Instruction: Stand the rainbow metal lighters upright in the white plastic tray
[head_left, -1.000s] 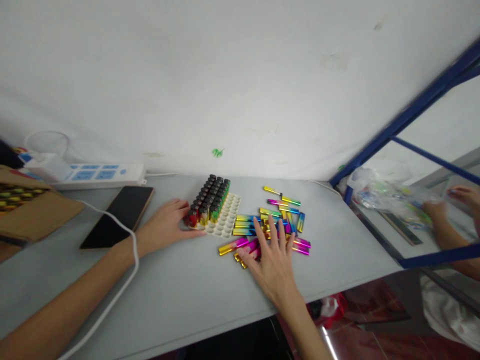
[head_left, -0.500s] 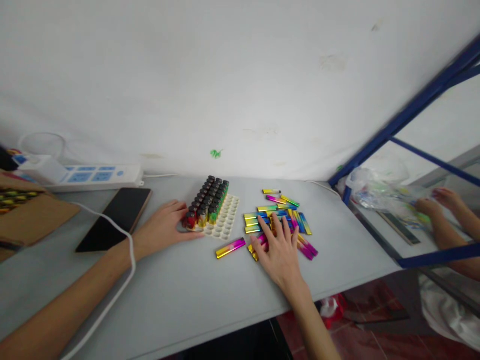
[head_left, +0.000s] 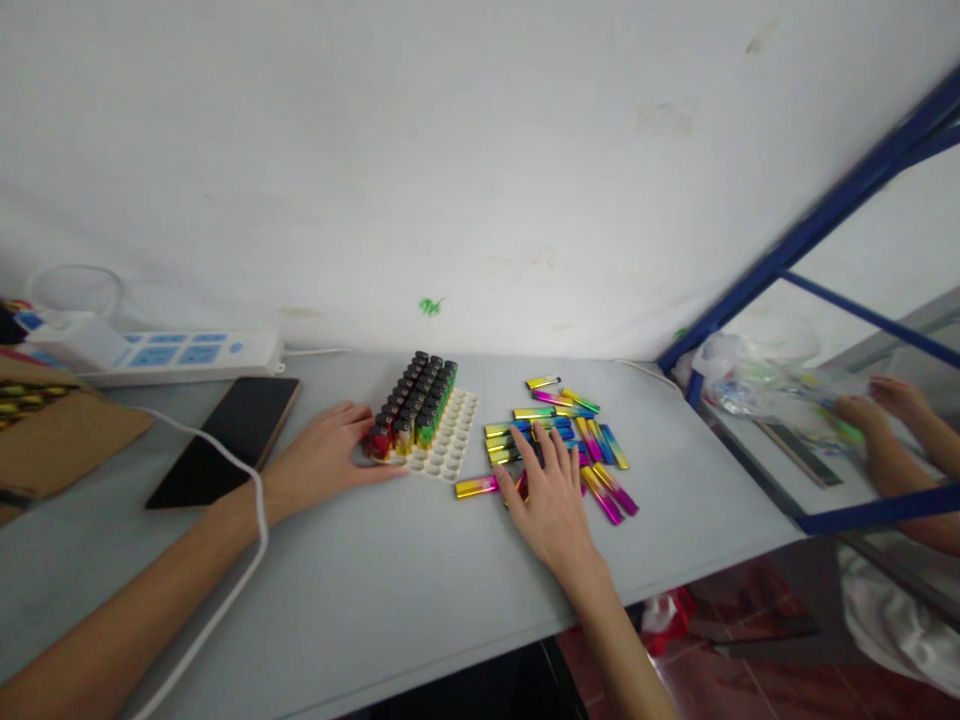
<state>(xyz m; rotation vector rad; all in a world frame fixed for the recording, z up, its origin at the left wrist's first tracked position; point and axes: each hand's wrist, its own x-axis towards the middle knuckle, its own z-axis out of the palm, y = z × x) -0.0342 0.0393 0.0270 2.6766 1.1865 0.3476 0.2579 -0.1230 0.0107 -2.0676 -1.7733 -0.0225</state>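
Note:
A white tray with rows of holes stands on the table. Several lighters with black tops stand upright in its left part; the right part shows bare holes. My left hand grips the tray's near left corner, fingers against the side and thumb along the front edge. Flat, shiny lighter-shaped pieces in yellow, pink, blue and green lie in a loose pile right of the tray. My right hand rests on the pile, palm down with fingers spread, covering some pieces.
At left lie a dark phone, a white power strip, a cardboard box and a white cable crossing over my left forearm. A blue metal frame stands right. Beyond it, another person's hands are near clear plastic bags.
My right hand has shifted slightly left over the pile. The single yellow-and-pink piece by the tray has moved right, towards the pile. My left hand stays at the tray.

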